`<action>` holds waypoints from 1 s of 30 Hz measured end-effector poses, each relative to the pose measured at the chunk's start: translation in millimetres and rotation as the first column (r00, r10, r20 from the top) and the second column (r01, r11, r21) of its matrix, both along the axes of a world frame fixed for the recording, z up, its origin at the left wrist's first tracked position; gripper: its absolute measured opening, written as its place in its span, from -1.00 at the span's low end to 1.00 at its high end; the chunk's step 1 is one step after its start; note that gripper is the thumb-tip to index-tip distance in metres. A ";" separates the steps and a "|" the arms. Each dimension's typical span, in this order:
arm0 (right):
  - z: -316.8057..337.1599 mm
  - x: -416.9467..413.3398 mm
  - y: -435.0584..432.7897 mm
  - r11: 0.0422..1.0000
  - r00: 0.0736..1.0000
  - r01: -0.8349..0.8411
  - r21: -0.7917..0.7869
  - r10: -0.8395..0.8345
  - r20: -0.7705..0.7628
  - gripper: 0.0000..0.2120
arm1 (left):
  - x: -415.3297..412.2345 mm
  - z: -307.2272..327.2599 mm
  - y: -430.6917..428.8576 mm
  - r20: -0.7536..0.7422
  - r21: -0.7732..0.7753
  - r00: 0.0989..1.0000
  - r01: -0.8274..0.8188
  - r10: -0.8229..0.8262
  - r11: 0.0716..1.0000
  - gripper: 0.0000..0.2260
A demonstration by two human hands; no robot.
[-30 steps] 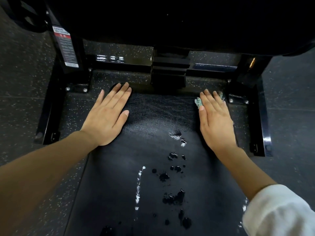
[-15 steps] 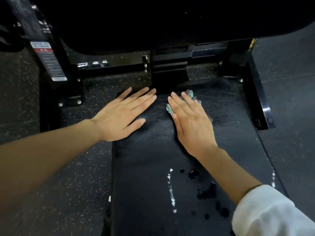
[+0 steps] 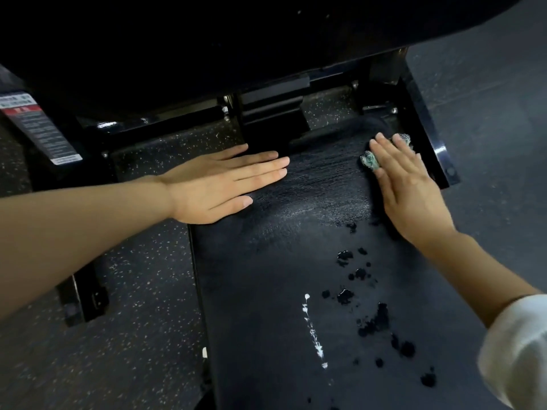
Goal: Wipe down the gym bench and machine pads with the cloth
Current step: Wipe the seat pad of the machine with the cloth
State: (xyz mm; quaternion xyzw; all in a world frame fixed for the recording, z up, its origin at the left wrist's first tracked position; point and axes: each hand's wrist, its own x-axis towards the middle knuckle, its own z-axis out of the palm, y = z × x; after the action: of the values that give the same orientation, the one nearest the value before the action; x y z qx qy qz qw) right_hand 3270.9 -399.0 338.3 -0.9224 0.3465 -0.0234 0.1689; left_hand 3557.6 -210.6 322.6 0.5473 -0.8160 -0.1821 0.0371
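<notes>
The cloth (image 3: 369, 160), a small teal wad, lies on the far right corner of the bench (image 3: 266, 276), at about 2 o'clock in the view. Most of it is covered by the right hand (image 3: 410, 189); only a tuft beside the index finger and another past the fingertips show. The right hand lies flat, fingers straight and together, pressing the cloth onto the pad rather than gripping it, which spreads pressure over the wiping patch. The left hand (image 3: 220, 187), at 9 to 10 o'clock, is also flat and holds nothing. Its palm rests over the bench's left edge with the fingers pointing toward 3 o'clock, probably to steady the body during the reach. Between the two hands the vinyl shows a fine wet sheen. Toward 5 o'clock, dark droplets (image 3: 344, 295) and a white streak (image 3: 312, 329) lie unwiped, so most of the surface appears not yet done. The black machine frame (image 3: 426, 143) passes just beyond the cloth at 1 o'clock. A warning label (image 3: 38, 128) sits at 10 o'clock, and the speckled floor (image 3: 118, 321) lies at 7 o'clock. A white sleeve (image 3: 518, 350) shows at 4 o'clock.
</notes>
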 end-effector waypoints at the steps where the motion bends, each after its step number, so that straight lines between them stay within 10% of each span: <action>1: -0.4 4.1 6.1 0.999 0.999 0.041 0.026 -0.041 0.034 -0.57 | 0.3 -0.5 -0.4 -0.002 -0.005 1.000 -0.004 0.004 1.000 -0.49; 13: 8.1 40.4 147.3 0.976 0.979 -0.202 0.080 0.200 0.031 -0.52 | -0.2 -2.7 -0.6 -0.056 0.019 0.998 -0.028 0.029 0.999 -0.48; 30: -0.5 45.9 162.1 0.998 0.990 -0.067 0.017 0.064 0.128 -0.55 | -2.0 -2.2 0.6 -0.020 0.013 0.999 -0.045 0.045 0.999 -0.48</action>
State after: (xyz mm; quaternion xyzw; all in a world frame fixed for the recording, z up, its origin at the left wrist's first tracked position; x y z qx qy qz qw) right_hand 3316.8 -237.0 337.8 -0.9281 0.3048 -0.0728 0.2012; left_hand 3555.6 -210.0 320.4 0.5640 -0.8018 -0.1920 0.0460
